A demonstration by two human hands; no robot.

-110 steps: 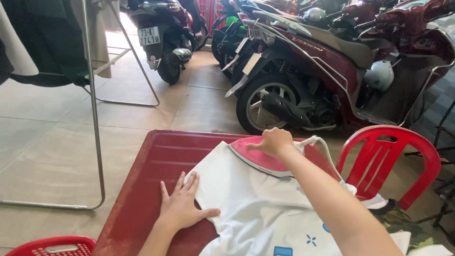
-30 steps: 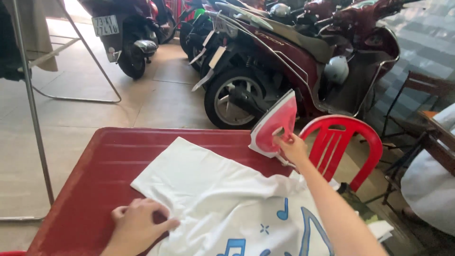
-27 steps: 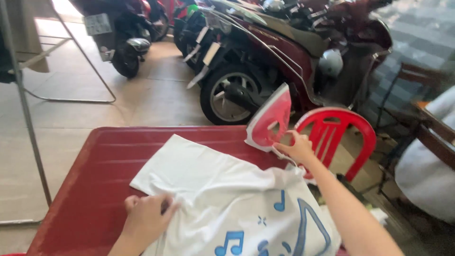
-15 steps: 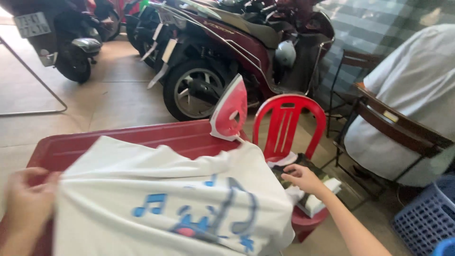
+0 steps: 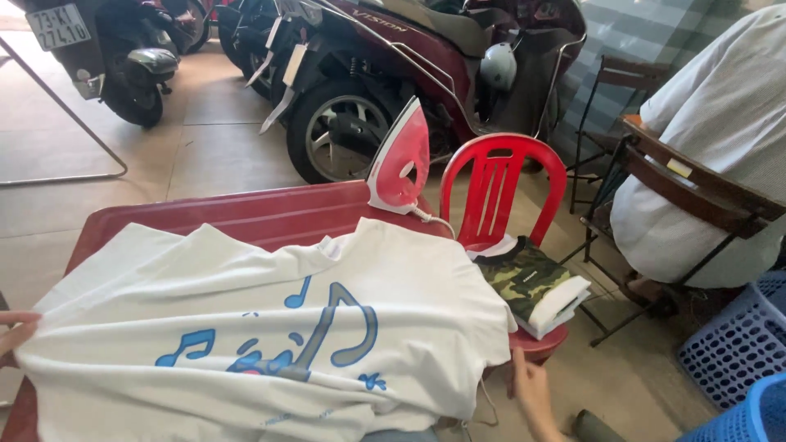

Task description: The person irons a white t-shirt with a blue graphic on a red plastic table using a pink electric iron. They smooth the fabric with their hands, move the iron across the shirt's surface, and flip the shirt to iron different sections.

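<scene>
A white T-shirt with blue music notes lies spread, print up, over a red table. My left hand pinches the shirt's left edge at the frame's border. Low on the right, my right hand has its fingers up just under the shirt's right sleeve, and I see nothing in it. A red and white iron stands upright on its heel at the table's far right corner, away from both hands. Its cord trails toward the chair.
A red plastic chair next to the table holds folded clothes, camouflage on top. Parked motorbikes stand behind. On the right are a wooden chair draped in white cloth and blue baskets. A metal rack leg is at the left.
The iron went from flat on the shirt to upright at the table's corner, and my right hand left it. The shirt now lies spread print up, with my hands at opposite edges.
</scene>
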